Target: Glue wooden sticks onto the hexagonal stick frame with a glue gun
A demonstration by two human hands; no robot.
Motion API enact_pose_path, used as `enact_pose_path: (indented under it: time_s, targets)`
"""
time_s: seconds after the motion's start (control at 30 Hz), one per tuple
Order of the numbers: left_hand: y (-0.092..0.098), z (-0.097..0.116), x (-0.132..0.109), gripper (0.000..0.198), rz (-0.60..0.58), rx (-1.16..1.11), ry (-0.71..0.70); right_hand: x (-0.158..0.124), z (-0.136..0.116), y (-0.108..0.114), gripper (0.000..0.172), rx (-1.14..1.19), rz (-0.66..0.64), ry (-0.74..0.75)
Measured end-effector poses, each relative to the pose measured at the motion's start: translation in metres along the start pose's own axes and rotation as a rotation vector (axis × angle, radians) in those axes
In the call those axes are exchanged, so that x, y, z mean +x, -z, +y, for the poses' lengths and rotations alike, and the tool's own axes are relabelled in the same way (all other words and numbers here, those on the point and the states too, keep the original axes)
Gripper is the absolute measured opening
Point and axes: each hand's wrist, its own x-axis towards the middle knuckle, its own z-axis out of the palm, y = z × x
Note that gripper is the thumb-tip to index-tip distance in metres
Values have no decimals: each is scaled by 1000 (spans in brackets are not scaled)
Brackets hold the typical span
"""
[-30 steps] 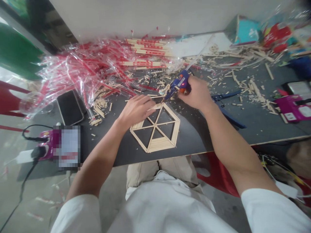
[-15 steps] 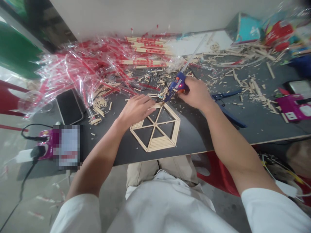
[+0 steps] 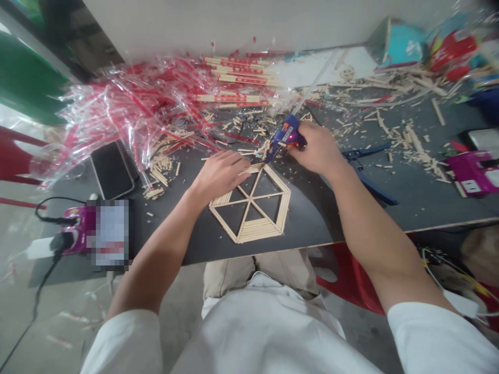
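A hexagonal frame of pale wooden sticks (image 3: 262,227) lies flat on the dark table, with spokes meeting in its middle and rows of sticks along some sides. My left hand (image 3: 223,174) is closed over its upper left part, the fingertips at the top edge and partly hiding it. My right hand (image 3: 317,147) grips a blue hot glue gun (image 3: 286,132) with orange parts and a lit red light. The gun's nozzle points down at the frame's top corner, and a long clear glue stick (image 3: 312,88) juts from its back.
Red-and-clear plastic wrappers (image 3: 144,98) heap at the back left, beside wrapped chopsticks (image 3: 241,72). A phone (image 3: 112,170) and a purple power strip (image 3: 80,228) lie left. Blue-handled cutters (image 3: 374,182) lie right, near scattered stick offcuts (image 3: 413,143). The table's front edge (image 3: 304,246) is close to my lap.
The view has shifted very slightly. Both hands, the glue gun and the hexagonal frame stay in nearly the same places.
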Motion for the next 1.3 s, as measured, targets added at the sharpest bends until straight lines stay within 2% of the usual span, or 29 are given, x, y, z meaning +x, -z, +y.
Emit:
enact_pose_path:
  time_s: [0.23, 0.37, 0.53, 0.67, 0.8, 0.93, 1.3]
  targets:
    - [0, 0, 0, 37, 2, -2, -2, -1, 2, 1, 18, 21, 54, 72]
    - [3, 2, 1, 37, 8, -48, 30, -3, 1, 5, 23, 5, 109, 50]
    - [3, -4, 1, 40, 70, -114, 166, -6, -11, 5, 33, 28, 140, -8]
    - [-2, -15, -2, 36, 129, -125, 321, -13, -30, -5, 33, 64, 131, 39]
    - [-9, -22, -3, 33, 149, -117, 416, -18, -48, -15, 31, 99, 59, 100]
    - [-13, -22, -2, 32, 167, -117, 417, -19, -57, -19, 34, 117, 31, 137]
    - [-17, -22, -2, 30, 178, -146, 407, -19, -60, -24, 30, 129, 50, 161]
